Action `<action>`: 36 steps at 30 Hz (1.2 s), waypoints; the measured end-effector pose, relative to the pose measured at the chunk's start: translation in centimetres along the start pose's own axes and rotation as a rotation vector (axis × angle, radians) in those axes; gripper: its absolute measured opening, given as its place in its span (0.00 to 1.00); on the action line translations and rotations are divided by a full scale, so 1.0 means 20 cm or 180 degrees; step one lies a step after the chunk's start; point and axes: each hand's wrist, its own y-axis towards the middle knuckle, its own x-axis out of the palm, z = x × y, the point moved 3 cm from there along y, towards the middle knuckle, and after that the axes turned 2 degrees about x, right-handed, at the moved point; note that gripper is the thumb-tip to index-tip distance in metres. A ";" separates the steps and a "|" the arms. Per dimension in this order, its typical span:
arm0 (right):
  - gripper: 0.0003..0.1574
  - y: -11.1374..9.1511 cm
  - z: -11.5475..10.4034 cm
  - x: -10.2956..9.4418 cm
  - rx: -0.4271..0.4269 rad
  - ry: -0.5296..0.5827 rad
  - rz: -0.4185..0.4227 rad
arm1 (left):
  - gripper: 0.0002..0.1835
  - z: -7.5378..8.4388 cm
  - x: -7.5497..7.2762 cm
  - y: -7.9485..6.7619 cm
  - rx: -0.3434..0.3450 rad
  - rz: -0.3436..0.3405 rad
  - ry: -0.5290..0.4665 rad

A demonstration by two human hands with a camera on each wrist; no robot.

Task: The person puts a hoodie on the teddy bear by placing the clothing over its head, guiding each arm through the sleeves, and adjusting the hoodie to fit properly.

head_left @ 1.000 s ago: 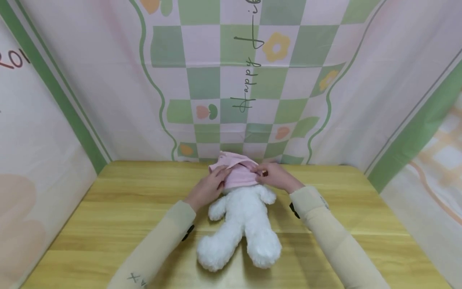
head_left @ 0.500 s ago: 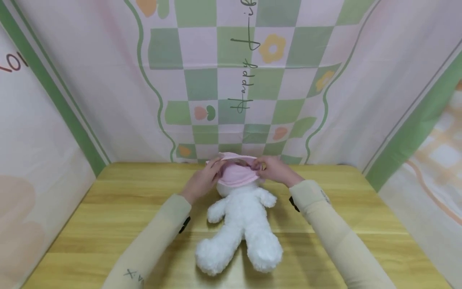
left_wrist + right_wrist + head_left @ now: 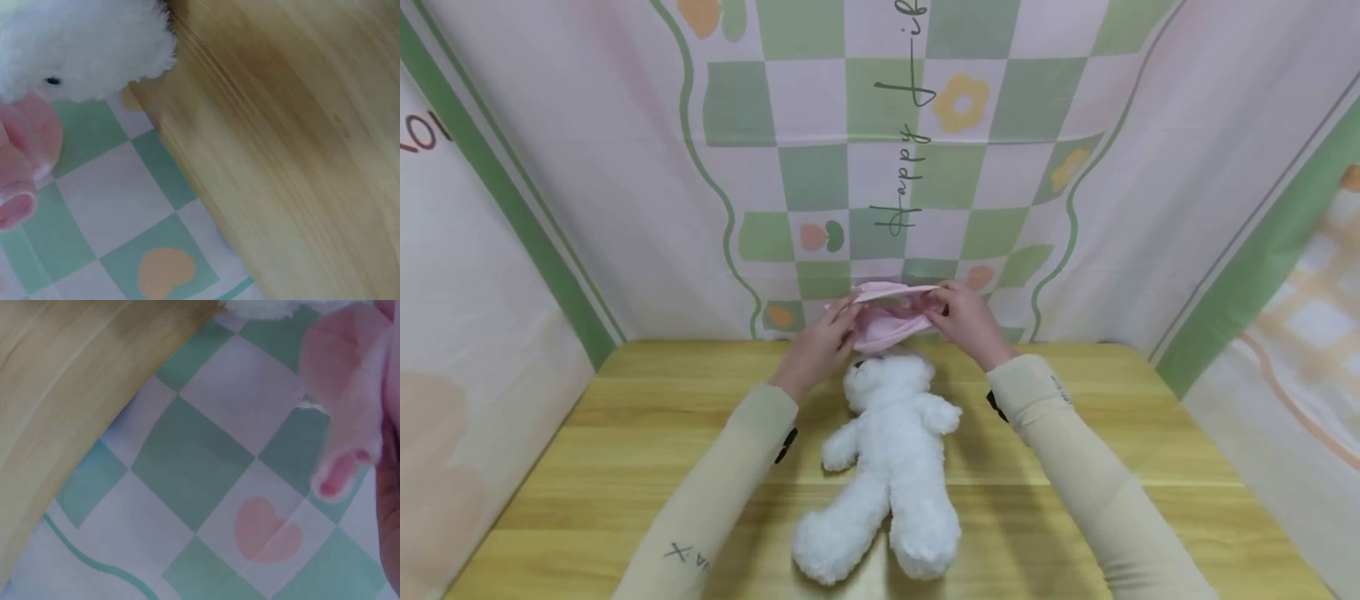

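A white plush toy [image 3: 901, 442] lies on its back with its legs toward me. Just beyond its head, both hands hold up a small pink doll shirt [image 3: 887, 329], its opening spread and facing me. My left hand [image 3: 820, 343] pinches the shirt's left edge, and my right hand [image 3: 973, 323] pinches the right edge. A short sleeve [image 3: 340, 472] hangs beside the right hand in the right wrist view. In the left wrist view, the plush head [image 3: 87, 50] shows a dark eye, with pink cloth [image 3: 25, 137] close by.
A wooden table [image 3: 662, 450] lies under the toy. Its far edge meets a hanging cloth [image 3: 887, 175] with green and white checks. More printed cloth hangs at the left [image 3: 482, 275] and right [image 3: 1292, 333] sides.
The pink shirt has come off the toy's head, lifted up and away from me by both hands. Its opening has spread wider. The head is now uncovered, and the toy has shifted slightly left.
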 end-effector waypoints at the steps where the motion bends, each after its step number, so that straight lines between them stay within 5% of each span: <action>1: 0.15 0.00 0.00 0.01 -0.0077 -0.0051 0.0044 | 0.25 -0.01 0.00 0.00 -0.0056 -0.0029 -0.0019; 9: 0.14 -0.02 0.03 0.13 -0.0628 -0.0476 0.0101 | 0.34 -0.05 0.04 -0.06 -0.0502 -0.0356 0.0197; 18: 0.19 -0.06 0.12 0.26 -0.0516 -0.0563 -0.0072 | 0.35 -0.08 0.16 -0.11 -0.0250 -0.0582 0.1002; 24: 0.20 -0.07 0.19 0.32 -0.0400 -0.0363 -0.0134 | 0.40 -0.09 0.24 -0.14 -0.0361 -0.0955 0.0964; 32: 0.19 -0.06 0.25 0.36 -0.0440 -0.0267 0.0007 | 0.41 -0.10 0.29 -0.13 -0.0231 -0.0858 0.1202; 36: 0.19 -0.05 0.25 0.36 -0.0440 -0.0171 -0.0080 | 0.40 -0.11 0.28 -0.11 -0.0355 -0.0827 0.0873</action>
